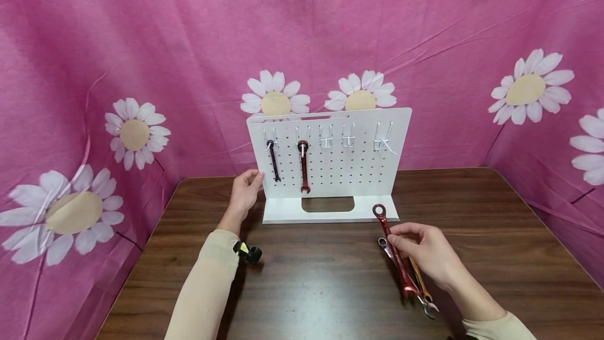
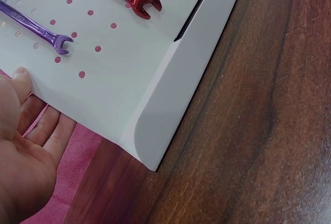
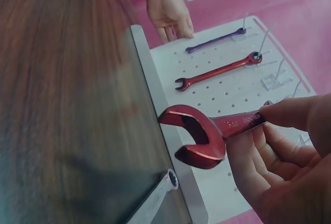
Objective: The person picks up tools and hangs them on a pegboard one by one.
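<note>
A white pegboard (image 1: pixel 330 172) stands upright on its base. My left hand (image 1: pixel 245 192) pinches its left edge, thumb in front and fingers behind, as the left wrist view shows. A purple wrench (image 2: pixel 36 27) and a red wrench (image 1: pixel 304 169) hang from hooks on the board's left half. In my right hand (image 1: pixel 427 251) another red wrench (image 3: pixel 201 136) is pinched between thumb and fingers, its ring end towards the board and its open jaw towards me. Beneath it on the table lie a silver wrench (image 1: pixel 388 251) and a gold-coloured wrench (image 1: pixel 417 277), partly hidden.
Further right on the board are bare metal hooks (image 1: pixel 348 135), and a crooked one (image 1: pixel 384 140) sits near the right edge. The wooden table (image 1: pixel 302 277) extends around the base. Behind it hangs a pink cloth (image 1: pixel 311 30) with daisies.
</note>
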Demonstrator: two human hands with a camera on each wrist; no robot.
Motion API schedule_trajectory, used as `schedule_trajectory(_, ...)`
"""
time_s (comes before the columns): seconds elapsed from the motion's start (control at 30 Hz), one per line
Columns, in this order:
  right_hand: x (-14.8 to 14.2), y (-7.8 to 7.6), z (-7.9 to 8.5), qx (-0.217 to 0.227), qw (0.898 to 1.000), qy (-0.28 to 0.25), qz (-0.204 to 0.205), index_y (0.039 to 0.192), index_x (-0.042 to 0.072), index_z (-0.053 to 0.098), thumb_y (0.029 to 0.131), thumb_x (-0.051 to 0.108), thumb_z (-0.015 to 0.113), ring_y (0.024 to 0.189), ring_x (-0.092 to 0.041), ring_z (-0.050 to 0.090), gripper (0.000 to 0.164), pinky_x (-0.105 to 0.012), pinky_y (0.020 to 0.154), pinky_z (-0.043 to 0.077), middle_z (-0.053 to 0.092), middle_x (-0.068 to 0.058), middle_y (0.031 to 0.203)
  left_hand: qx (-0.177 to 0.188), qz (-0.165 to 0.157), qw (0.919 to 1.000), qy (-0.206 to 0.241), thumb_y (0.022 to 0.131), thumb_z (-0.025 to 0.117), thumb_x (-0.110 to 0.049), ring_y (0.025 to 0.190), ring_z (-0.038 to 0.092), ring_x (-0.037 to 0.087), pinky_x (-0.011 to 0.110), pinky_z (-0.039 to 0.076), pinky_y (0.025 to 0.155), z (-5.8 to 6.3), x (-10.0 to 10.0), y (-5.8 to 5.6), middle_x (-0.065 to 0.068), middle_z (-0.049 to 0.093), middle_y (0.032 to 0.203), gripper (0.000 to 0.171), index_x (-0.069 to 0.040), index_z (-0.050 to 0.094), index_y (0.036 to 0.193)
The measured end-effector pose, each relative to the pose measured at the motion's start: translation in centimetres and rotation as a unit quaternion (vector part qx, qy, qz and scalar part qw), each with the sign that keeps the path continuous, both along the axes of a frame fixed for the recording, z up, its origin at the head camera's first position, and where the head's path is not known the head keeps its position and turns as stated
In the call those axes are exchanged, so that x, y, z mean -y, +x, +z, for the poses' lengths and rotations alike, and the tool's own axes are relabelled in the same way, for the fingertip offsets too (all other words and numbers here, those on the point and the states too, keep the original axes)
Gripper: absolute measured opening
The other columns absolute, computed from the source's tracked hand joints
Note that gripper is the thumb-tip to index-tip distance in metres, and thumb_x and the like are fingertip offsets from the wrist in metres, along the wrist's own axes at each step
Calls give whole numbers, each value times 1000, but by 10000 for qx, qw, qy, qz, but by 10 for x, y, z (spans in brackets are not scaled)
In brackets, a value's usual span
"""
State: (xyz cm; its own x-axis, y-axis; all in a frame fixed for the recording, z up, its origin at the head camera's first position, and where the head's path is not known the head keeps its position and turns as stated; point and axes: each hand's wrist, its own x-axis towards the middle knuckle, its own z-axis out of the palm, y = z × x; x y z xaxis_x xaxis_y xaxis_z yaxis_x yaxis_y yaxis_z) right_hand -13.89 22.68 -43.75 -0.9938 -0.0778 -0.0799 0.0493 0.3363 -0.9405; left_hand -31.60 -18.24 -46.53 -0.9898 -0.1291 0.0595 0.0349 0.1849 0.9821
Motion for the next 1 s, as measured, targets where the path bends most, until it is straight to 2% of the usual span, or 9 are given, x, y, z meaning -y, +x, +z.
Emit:
schedule_trajectory(0.27, 9, -8, 7, -34, 9994, -336, 39, 124, -16, 66, 103, 6, 70, 73, -10, 74, 31, -30, 64, 66, 80, -6, 88, 22, 15, 10000, 0, 112, 61, -16, 102, 72, 18, 48, 62, 109, 1, 0, 0, 26, 73, 123, 30, 5, 69, 130)
schedule_trajectory(0.43, 14, -12, 11, -12, 9988, -474, 100, 125, -17, 65, 103, 6, 70, 74, -13, 76, 32, -30, 66, 67, 80, -11, 88, 21, 22, 10000, 16, 112, 61, -17, 103, 72, 19, 49, 61, 110, 1, 0, 0, 27, 73, 124, 30, 5, 69, 131)
schedule_trajectory(0.53, 18, -14, 14, -62, 9994, -336, 52, 122, -16, 67, 102, 7, 72, 73, -11, 75, 31, -29, 66, 66, 80, -11, 87, 26, 19, 10000, 3, 112, 61, -17, 106, 72, 23, 49, 61, 110, 1, 0, 0, 26, 73, 125, 30, 5, 69, 131)
schedule_trajectory(0.7, 23, -18, 18, -173, 9998, -55, -98, 119, -12, 71, 100, 9, 75, 70, -8, 71, 28, -27, 64, 63, 79, -4, 85, 4, 14, 10000, -16, 112, 61, -17, 107, 71, 24, 49, 61, 110, 2, 0, 0, 27, 73, 125, 30, 5, 69, 131)
schedule_trajectory(1.0, 32, -26, 23, -293, 9994, -80, -164, 118, -10, 72, 99, 11, 77, 67, -5, 66, 29, -25, 61, 58, 75, 2, 79, -13, 2, 10000, -11, 111, 62, -16, 104, 71, 19, 48, 62, 109, 1, 0, 0, 28, 73, 126, 29, 5, 69, 131)
